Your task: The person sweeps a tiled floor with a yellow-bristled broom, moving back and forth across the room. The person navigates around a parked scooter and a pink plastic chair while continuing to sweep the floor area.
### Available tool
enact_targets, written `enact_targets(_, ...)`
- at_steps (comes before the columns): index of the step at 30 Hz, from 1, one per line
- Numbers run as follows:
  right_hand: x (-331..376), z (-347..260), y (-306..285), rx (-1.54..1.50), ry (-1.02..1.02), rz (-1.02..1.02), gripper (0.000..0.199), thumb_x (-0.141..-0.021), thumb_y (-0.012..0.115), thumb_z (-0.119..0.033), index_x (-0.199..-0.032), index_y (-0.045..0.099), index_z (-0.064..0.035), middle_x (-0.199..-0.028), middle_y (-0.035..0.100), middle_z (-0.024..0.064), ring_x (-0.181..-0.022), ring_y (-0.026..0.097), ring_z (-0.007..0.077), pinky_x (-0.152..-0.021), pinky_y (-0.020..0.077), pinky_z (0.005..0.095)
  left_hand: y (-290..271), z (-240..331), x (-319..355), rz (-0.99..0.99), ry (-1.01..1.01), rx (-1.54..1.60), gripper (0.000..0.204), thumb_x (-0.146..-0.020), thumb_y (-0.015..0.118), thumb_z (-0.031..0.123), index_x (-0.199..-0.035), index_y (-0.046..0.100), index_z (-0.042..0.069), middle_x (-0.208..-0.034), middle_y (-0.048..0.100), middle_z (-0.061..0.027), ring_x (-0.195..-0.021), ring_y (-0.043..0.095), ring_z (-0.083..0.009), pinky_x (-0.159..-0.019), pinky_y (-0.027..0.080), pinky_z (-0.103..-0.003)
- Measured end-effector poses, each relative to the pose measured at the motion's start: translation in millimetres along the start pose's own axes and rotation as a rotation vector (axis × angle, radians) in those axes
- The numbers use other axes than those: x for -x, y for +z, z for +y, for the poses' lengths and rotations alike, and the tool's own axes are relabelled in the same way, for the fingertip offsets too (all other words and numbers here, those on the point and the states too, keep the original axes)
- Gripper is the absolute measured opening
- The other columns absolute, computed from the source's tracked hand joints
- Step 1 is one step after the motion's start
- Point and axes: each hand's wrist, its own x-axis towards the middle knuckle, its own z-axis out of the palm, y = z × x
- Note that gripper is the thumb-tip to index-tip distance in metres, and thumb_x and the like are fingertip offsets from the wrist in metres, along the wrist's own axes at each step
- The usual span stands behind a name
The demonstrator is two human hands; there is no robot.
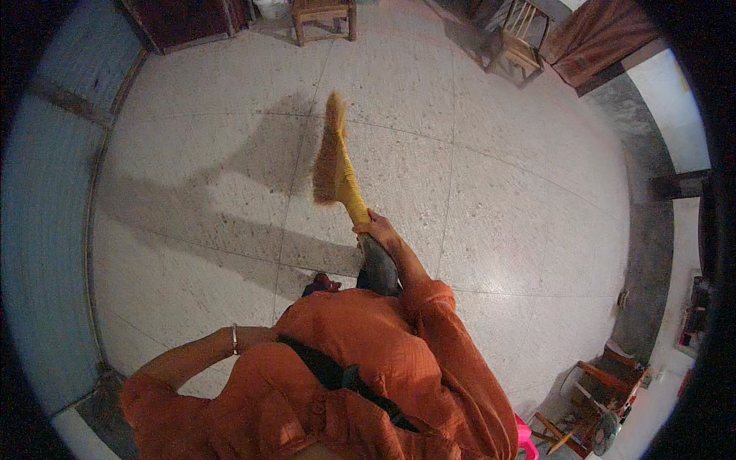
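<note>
My right hand (377, 230) grips the yellow-bound handle of a grass broom (336, 157), just below the binding. The tan bristles point away from me and rest on the speckled stone floor (498, 199). My left arm is bent at my side in an orange sleeve, with a thin bangle at the wrist. My left hand (257, 336) lies against my waist with its fingers tucked out of sight. My orange garment fills the lower middle, and a dark foot (323, 284) shows beneath it.
A wooden stool (323, 17) and a dark cabinet (184, 21) stand at the far wall. A wooden chair (518, 47) and brown cloth (602, 37) are far right. Another wooden chair (602, 395) and a pink object (525, 441) sit lower right. A pale wall (46, 230) runs along the left.
</note>
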Motion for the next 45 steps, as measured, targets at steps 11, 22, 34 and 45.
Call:
enact_targets(11,10.4,41.9,-200.1,-0.218,0.021,0.107,0.044,-0.073,0.063,-0.017,-0.113,0.045,-0.0074,-0.071,0.053,0.0068,-0.051,0.053,0.0176,-0.044,0.0463,0.0315,-77.9,51.3,-91.3,-0.208,-0.083,-0.013,0.028,-0.080,0.053,0.021,-0.099,0.059,0.002,-0.100,0.060,-0.0164,-0.087,0.058,-0.0298,-0.078,0.044,-0.038)
enact_targets(22,164.2,86.4,-336.2,-0.479,0.055,0.705,0.034,-0.070,0.061,-0.009,-0.102,0.049,-0.0051,-0.066,0.054,0.0088,-0.045,0.054,0.0212,-0.040,0.0466,0.0325,-150.0,67.1,-127.8,-0.358,-0.105,-0.047,0.027,-0.079,0.054,0.021,-0.096,0.059,0.002,-0.098,0.061,-0.0169,-0.086,0.058,-0.0296,-0.077,0.045,-0.038)
enact_targets(34,140.0,50.2,-216.8,-0.448,-0.057,0.747,0.041,-0.070,0.064,-0.003,-0.108,0.049,-0.0093,-0.064,0.051,0.0036,-0.044,0.051,0.0166,-0.039,0.0463,0.0314,-257.8,63.6,-150.4,-0.514,0.333,-0.500,0.021,-0.074,0.058,0.020,-0.077,0.059,-0.001,-0.083,0.061,-0.0171,-0.074,0.056,-0.0312,-0.066,0.044,-0.040)
enact_targets(45,125.7,30.7,-169.0,-0.341,0.044,0.433,0.047,-0.068,0.068,-0.011,-0.113,0.054,-0.0079,-0.088,0.059,0.0008,-0.075,0.054,0.0103,-0.069,0.0440,0.0244,-305.5,32.9,-152.2,-0.411,0.386,-0.282,0.026,-0.070,0.058,0.021,-0.064,0.054,-0.004,-0.068,0.055,-0.0216,-0.060,0.049,-0.0333,-0.056,0.039,-0.041)
